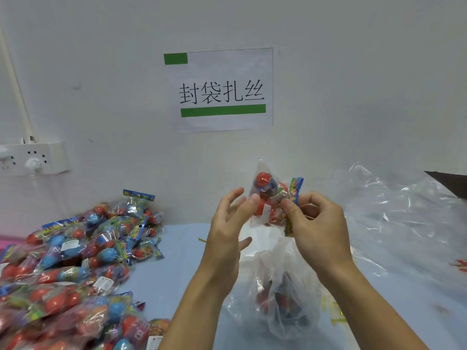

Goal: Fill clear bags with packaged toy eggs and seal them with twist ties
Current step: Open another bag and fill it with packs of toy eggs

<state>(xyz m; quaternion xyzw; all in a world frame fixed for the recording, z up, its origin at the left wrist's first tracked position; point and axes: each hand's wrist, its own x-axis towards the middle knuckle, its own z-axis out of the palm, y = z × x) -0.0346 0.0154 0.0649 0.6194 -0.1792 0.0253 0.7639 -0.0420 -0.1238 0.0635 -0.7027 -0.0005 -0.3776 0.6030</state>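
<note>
A packaged toy egg pack (268,195) with red eggs and a colourful header card is raised between my hands in front of the wall. My right hand (313,223) pinches its header card between thumb and forefinger. The spread fingers of my left hand (227,223) touch the pack's left side with their tips. Below my hands a clear bag (283,294) stands on the table with egg packs inside, its mouth loose and open. A green twist tie (202,240) lies on the table just behind my left wrist.
A big heap of packaged toy eggs (75,269) covers the left of the light blue table (177,248). A pile of clear plastic bags (394,210) lies at the right. Yellow twist ties (333,311) lie by my right forearm. A wall socket (32,159) sits at the left.
</note>
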